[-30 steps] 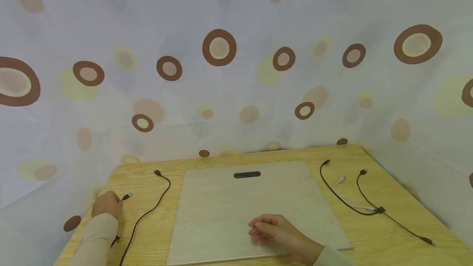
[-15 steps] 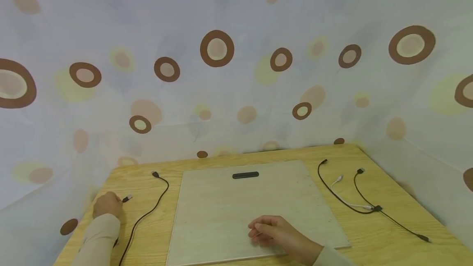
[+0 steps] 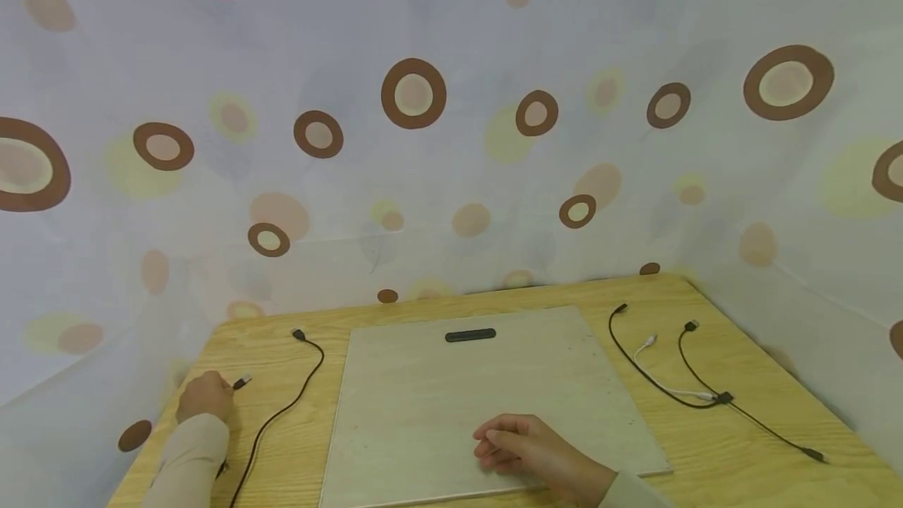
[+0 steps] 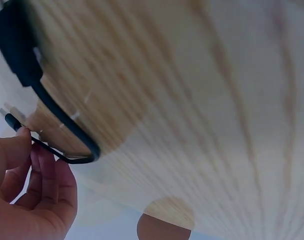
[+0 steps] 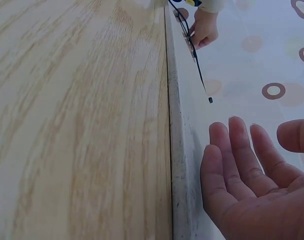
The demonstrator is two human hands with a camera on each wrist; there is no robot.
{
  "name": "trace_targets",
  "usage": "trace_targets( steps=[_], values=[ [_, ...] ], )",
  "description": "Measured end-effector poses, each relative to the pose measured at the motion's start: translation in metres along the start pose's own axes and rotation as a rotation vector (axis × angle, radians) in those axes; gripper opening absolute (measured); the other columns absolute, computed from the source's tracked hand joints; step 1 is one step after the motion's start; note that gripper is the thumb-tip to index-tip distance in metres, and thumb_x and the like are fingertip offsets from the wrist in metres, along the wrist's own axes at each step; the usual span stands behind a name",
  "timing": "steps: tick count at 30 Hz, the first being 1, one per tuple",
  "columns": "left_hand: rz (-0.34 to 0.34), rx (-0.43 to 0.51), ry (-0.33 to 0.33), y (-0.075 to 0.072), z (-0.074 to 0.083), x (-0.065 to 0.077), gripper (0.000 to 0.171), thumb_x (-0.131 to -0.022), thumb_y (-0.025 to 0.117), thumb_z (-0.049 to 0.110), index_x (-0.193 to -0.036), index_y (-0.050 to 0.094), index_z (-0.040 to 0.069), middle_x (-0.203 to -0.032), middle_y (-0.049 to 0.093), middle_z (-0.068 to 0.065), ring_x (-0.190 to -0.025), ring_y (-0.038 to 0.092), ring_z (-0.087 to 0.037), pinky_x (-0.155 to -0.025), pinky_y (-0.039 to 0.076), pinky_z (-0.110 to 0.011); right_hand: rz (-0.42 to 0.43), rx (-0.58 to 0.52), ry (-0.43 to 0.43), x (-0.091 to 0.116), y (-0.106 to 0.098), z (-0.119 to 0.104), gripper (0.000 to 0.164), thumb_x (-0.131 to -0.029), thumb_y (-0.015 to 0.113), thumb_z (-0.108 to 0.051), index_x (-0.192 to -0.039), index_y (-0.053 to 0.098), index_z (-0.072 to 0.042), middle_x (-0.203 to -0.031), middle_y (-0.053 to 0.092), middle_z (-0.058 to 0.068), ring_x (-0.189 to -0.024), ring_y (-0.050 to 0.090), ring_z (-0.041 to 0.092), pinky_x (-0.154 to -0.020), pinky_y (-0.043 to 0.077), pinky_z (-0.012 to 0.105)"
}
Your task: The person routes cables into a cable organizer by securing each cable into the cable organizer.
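At the table's left side, my left hand (image 3: 204, 398) pinches a short black USB cable just behind its plug (image 3: 242, 382). Seen from the left wrist, thumb and fingertips meet on the thin cable (image 4: 66, 120), which bends back toward a larger black connector (image 4: 16, 45) close to the camera. In the head view my left sleeve covers most of this cable. My right hand (image 3: 529, 449) hovers at or rests near the front of a pale board (image 3: 494, 398), fingers loosely bent and holding nothing. The right wrist view shows its fingers (image 5: 247, 172) relaxed and spread from the thumb.
A longer black USB cable (image 3: 282, 410) curves between my left hand and the board. A dark slot-shaped piece (image 3: 470, 335) sits near the board's back edge. Right of the board lie a black branching cable (image 3: 765, 426) and a short white cable (image 3: 666, 389). Patterned curtain (image 3: 423, 194) surrounds the table (image 3: 550, 294).
The head view has shifted slightly. My left sleeve covers more of the cable's rear end than a second ago; the left hand keeps its pinch, and the right hand stays put.
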State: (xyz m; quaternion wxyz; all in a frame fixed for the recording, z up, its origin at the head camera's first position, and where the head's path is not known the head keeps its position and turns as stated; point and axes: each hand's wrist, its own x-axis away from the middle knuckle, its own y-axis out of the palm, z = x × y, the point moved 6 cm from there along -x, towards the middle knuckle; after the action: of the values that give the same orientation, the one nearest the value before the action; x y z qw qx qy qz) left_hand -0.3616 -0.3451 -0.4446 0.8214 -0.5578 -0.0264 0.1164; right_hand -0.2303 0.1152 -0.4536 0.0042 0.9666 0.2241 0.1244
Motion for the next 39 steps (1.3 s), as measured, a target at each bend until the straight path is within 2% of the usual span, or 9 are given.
trace_targets(
  steps=[10, 13, 16, 18, 20, 23, 27, 35, 39],
  values=[
    [-0.006, 0.045, -0.001, -0.005, 0.002, -0.003, 0.017, -0.082, 0.051, 0.007, -0.081, 0.062, -0.006, -0.080, 0.061, -0.024, -0.064, 0.057, -0.035, -0.051, 0.045, -0.043, -0.023, 0.030, -0.037, -0.001, -0.003, -0.008, 0.041, -0.091, 0.050, -0.029, -0.111, 0.052, 0.007, -0.094, 0.063, 0.008, -0.087, 0.061, 0.020, -0.078, 0.049, 0.033],
    [0.017, 0.046, 0.009, -0.009, 0.000, -0.005, 0.022, -0.081, 0.046, 0.006, -0.068, 0.060, -0.004, -0.066, 0.059, -0.018, -0.054, 0.053, -0.026, -0.045, 0.043, -0.038, -0.020, 0.034, -0.039, -0.003, -0.004, -0.010, 0.040, -0.091, 0.049, -0.027, -0.111, 0.052, 0.007, -0.094, 0.063, 0.008, -0.086, 0.061, 0.020, -0.077, 0.049, 0.034],
    [0.039, 0.050, 0.030, -0.020, 0.002, -0.003, 0.024, -0.081, 0.042, 0.005, -0.063, 0.057, 0.000, -0.062, 0.057, -0.014, -0.052, 0.050, -0.022, -0.045, 0.041, -0.036, -0.022, 0.027, -0.035, -0.005, -0.005, -0.010, 0.040, -0.092, 0.048, -0.027, -0.113, 0.052, 0.007, -0.097, 0.064, 0.010, -0.088, 0.061, 0.021, -0.078, 0.049, 0.035],
    [0.043, 0.053, 0.043, -0.028, 0.005, -0.001, 0.024, -0.083, 0.043, 0.006, -0.064, 0.056, 0.000, -0.062, 0.056, -0.014, -0.053, 0.049, -0.022, -0.047, 0.041, -0.037, -0.031, 0.015, -0.031, -0.006, -0.005, -0.011, 0.042, -0.092, 0.047, -0.028, -0.115, 0.052, 0.007, -0.100, 0.063, 0.012, -0.091, 0.061, 0.022, -0.080, 0.048, 0.035],
    [0.042, 0.044, 0.073, -0.036, 0.009, 0.002, 0.020, -0.086, 0.047, 0.007, -0.075, 0.061, -0.002, -0.073, 0.061, -0.018, -0.058, 0.055, -0.024, -0.051, 0.044, -0.041, -0.039, 0.002, -0.032, -0.006, -0.005, -0.013, 0.044, -0.092, 0.047, -0.029, -0.116, 0.051, 0.008, -0.103, 0.063, 0.014, -0.095, 0.060, 0.024, -0.082, 0.047, 0.035],
    [0.049, 0.045, 0.111, -0.043, 0.012, 0.003, 0.019, -0.087, 0.050, 0.008, -0.083, 0.062, -0.005, -0.077, 0.061, -0.021, -0.059, 0.056, -0.025, -0.052, 0.045, -0.042, -0.047, -0.014, -0.042, -0.005, -0.003, -0.015, 0.046, -0.092, 0.047, -0.029, -0.117, 0.050, 0.010, -0.106, 0.061, 0.016, -0.099, 0.059, 0.026, -0.084, 0.046, 0.036],
    [0.067, 0.049, 0.172, -0.053, 0.018, 0.008, 0.018, -0.087, 0.052, 0.008, -0.086, 0.062, -0.008, -0.077, 0.062, -0.021, -0.058, 0.056, -0.025, -0.051, 0.044, -0.040, -0.040, -0.026, -0.046, -0.004, -0.003, -0.017, 0.046, -0.092, 0.046, -0.028, -0.116, 0.050, 0.011, -0.106, 0.061, 0.016, -0.099, 0.059, 0.026, -0.084, 0.046, 0.036],
    [0.070, 0.067, 0.209, -0.072, 0.025, 0.019, 0.018, -0.088, 0.053, 0.008, -0.089, 0.061, -0.008, -0.077, 0.061, -0.019, -0.062, 0.056, -0.027, -0.054, 0.043, -0.042, -0.037, -0.040, -0.044, -0.004, 0.001, -0.015, 0.045, -0.092, 0.047, -0.028, -0.115, 0.050, 0.011, -0.105, 0.062, 0.015, -0.098, 0.059, 0.025, -0.083, 0.047, 0.036],
    [0.104, 0.070, 0.248, -0.081, 0.032, 0.023, 0.017, -0.088, 0.052, 0.009, -0.089, 0.060, -0.007, -0.077, 0.061, -0.018, -0.060, 0.055, -0.024, -0.052, 0.042, -0.040, -0.035, -0.049, -0.037, -0.004, 0.001, -0.012, 0.045, -0.092, 0.048, -0.028, -0.115, 0.051, 0.011, -0.105, 0.061, 0.015, -0.098, 0.059, 0.026, -0.083, 0.047, 0.035]
  ],
)
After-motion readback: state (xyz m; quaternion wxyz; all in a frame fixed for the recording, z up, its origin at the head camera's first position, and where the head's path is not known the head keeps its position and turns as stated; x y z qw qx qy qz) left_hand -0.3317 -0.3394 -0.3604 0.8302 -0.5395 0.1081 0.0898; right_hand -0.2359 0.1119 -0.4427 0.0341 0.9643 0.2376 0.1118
